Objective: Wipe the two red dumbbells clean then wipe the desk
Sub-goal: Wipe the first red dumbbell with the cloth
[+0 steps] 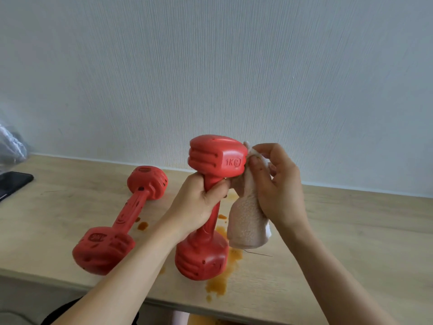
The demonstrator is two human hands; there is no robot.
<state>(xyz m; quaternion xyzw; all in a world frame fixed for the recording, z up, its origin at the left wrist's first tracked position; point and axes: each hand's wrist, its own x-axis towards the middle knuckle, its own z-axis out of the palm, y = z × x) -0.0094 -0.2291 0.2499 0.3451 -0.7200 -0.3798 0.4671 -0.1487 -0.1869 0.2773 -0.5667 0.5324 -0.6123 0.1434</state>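
Observation:
My left hand (199,202) grips the handle of a red dumbbell (210,158), held upright with its lower head just above or on the desk (351,231). Its upper head is marked 1KG. My right hand (276,181) pinches a white fluffy cloth (246,224) against the right side of that upper head; the rest of the cloth hangs down. A second red dumbbell (117,221) lies on its side on the desk to the left, with dark spots on it.
Orange-brown stains (220,280) are spread on the light wooden desk under and around the held dumbbell. A black phone (11,184) lies at the far left, with a clear plastic bag (11,144) behind it. A pale wall rises behind the desk.

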